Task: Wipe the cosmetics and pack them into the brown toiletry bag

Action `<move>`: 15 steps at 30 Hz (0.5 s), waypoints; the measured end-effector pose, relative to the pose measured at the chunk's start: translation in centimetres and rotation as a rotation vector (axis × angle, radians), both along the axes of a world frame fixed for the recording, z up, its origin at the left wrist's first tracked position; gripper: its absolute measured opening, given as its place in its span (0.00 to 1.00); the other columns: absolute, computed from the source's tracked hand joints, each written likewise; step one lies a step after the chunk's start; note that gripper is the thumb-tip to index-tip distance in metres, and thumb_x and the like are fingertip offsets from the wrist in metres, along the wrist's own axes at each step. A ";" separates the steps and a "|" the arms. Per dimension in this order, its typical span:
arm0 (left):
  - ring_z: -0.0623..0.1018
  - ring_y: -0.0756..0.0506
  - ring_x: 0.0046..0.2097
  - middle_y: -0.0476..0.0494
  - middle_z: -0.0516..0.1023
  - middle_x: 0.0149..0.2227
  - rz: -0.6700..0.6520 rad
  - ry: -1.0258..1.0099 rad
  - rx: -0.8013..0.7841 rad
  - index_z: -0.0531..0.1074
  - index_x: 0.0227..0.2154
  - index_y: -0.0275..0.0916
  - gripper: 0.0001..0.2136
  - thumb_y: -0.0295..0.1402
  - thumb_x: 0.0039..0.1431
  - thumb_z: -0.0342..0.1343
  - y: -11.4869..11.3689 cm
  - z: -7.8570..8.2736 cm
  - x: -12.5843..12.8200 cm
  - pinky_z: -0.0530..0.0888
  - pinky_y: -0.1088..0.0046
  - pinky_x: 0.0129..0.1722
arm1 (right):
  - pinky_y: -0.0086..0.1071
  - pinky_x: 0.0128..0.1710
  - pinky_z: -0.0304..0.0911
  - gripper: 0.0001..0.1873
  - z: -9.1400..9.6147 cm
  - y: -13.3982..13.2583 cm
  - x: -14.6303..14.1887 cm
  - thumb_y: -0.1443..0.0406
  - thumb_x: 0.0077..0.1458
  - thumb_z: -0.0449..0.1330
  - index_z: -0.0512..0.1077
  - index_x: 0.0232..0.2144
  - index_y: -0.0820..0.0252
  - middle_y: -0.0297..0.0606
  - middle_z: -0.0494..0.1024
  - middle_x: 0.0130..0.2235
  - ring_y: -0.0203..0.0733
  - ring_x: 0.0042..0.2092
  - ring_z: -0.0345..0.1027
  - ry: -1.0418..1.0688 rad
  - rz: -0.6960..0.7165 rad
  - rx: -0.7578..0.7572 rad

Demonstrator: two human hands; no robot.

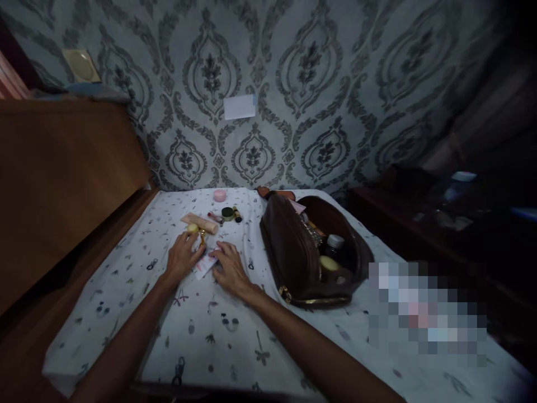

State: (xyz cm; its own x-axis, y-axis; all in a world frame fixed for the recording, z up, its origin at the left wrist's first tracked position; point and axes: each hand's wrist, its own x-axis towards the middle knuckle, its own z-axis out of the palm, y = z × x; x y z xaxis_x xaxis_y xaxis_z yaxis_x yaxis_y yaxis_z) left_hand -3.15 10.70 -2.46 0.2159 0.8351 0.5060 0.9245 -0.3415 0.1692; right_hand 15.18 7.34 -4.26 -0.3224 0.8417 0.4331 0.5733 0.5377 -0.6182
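Note:
My left hand (183, 256) rests on the patterned white sheet (218, 330), its fingers curled round a small gold-capped item (196, 230). Beside it my right hand (230, 267) lies on the sheet with fingers bent, touching a white and pink tube (204, 266) that sits between both hands. A beige tube (202, 222), a lipstick (215, 217), a dark green round pot (227, 212), a small brown stick (237, 214) and a pink round jar (219, 195) lie just beyond my hands.
An open brown leather pouch (293, 252) holding bottles and jars stands to the right of my hands. A wooden headboard (59, 179) rises on the left. Patterned wallpaper (310, 84) backs the bed. A dark side table (440, 218) stands at right.

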 end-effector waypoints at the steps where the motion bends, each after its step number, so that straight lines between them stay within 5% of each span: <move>1: 0.73 0.40 0.47 0.39 0.73 0.45 -0.006 -0.009 0.011 0.71 0.47 0.40 0.16 0.43 0.63 0.50 0.1 -0.1 -0.1 0.72 0.66 0.43 | 0.51 0.59 0.54 0.22 0.1 -0.1 0.0 0.73 0.47 0.60 0.73 0.47 0.58 0.48 0.65 0.59 0.54 0.61 0.53 -0.006 -0.003 -0.008; 10: 0.73 0.41 0.45 0.41 0.73 0.41 -0.132 -0.179 0.060 0.72 0.42 0.40 0.15 0.46 0.63 0.49 -0.3 0.0 0.0 0.71 0.64 0.47 | 0.51 0.60 0.54 0.20 0.7 -0.4 0.3 0.64 0.52 0.64 0.72 0.48 0.60 0.49 0.66 0.58 0.54 0.61 0.54 -0.025 -0.013 -0.010; 15: 0.73 0.41 0.47 0.40 0.73 0.43 -0.221 -0.296 0.022 0.71 0.43 0.39 0.14 0.43 0.63 0.50 -1.9 1.4 1.5 0.71 0.63 0.49 | 0.51 0.63 0.51 0.30 0.3 -0.3 0.3 0.62 0.52 0.65 0.65 0.56 0.63 0.52 0.68 0.58 0.55 0.63 0.53 0.048 -0.003 0.018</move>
State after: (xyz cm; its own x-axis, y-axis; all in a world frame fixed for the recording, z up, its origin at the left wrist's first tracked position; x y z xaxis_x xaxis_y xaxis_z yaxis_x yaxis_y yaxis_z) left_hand -1.61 8.80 -1.03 0.2319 0.7725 0.5912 0.7400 -0.5345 0.4082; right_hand 15.44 7.08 -3.97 -0.2983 0.8348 0.4628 0.5452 0.5470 -0.6352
